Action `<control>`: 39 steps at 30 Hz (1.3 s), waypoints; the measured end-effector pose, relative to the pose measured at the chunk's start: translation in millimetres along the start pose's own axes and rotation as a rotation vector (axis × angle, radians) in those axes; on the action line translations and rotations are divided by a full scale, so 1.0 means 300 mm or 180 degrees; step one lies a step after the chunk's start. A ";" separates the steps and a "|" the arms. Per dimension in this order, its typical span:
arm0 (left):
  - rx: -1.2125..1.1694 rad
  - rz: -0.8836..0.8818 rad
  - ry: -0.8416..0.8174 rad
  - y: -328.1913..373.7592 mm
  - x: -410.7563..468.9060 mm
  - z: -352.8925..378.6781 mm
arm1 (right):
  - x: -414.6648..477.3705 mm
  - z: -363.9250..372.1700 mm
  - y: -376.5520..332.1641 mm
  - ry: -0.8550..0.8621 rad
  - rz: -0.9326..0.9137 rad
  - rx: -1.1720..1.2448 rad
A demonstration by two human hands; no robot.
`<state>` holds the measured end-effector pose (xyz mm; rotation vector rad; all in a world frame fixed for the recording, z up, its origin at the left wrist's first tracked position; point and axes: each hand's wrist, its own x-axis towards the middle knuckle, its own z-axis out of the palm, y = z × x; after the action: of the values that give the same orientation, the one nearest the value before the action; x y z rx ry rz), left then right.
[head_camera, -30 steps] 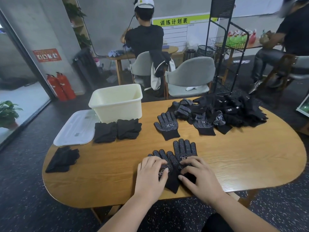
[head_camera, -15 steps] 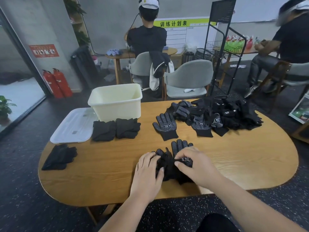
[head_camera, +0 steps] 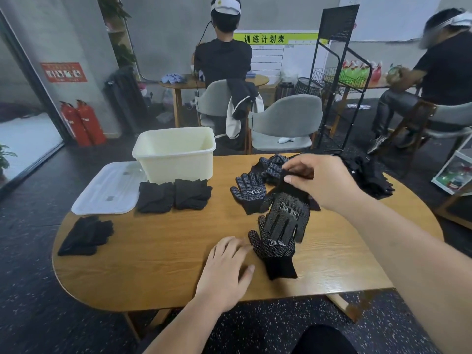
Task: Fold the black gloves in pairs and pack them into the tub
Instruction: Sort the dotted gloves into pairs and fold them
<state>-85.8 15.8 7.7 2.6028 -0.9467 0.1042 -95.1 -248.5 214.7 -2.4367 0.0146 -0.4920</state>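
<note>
My right hand (head_camera: pixel 324 182) pinches the cuff of a black dotted glove (head_camera: pixel 287 215) and holds it up so that it hangs fingers-down over the table. Under it a second dotted glove (head_camera: pixel 274 251) lies flat, palm up, cuff toward me. My left hand (head_camera: pixel 227 272) rests flat on the wood just left of that glove, fingers spread. Another single glove (head_camera: pixel 249 191) lies farther back. A heap of loose black gloves (head_camera: pixel 370 175) is at the back right, partly behind my right hand. The cream tub (head_camera: pixel 175 154) stands at the back left.
Two folded pairs (head_camera: pixel 175 195) lie in front of the tub and a third (head_camera: pixel 85 235) sits near the table's left edge. A white lid (head_camera: pixel 109 190) lies left of the tub. Grey chairs, a black wire rack and two seated people are behind the oval wooden table (head_camera: pixel 153 267).
My right hand has lifted one glove off the pair and raised it toward the back right. The left hand slid left off the gloves onto the bare wood.
</note>
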 end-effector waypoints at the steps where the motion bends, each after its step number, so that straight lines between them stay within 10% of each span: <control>1: 0.0040 0.0041 -0.0023 0.001 0.000 -0.002 | 0.005 -0.007 -0.003 0.0199 -0.0050 0.0018; 6: 0.0314 0.0275 -0.0209 0.003 0.003 0.001 | -0.078 0.061 0.023 0.0419 -0.0688 -0.0392; 12: 0.0414 0.0489 -0.0442 0.008 0.005 0.001 | -0.347 0.397 0.260 -0.0952 -0.0529 -0.1042; 23: 0.0388 0.0478 -0.0604 0.013 0.011 -0.010 | -0.378 0.413 0.263 0.0377 -0.0536 -0.0614; 39: 0.0380 0.0426 -0.0538 0.018 0.003 -0.019 | -0.534 0.529 0.339 0.0116 -0.1187 -0.0997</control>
<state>-88.2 13.5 14.9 2.6883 -1.2088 -0.0261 -177.1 -213.5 -15.9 -2.7487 -0.3797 -0.7454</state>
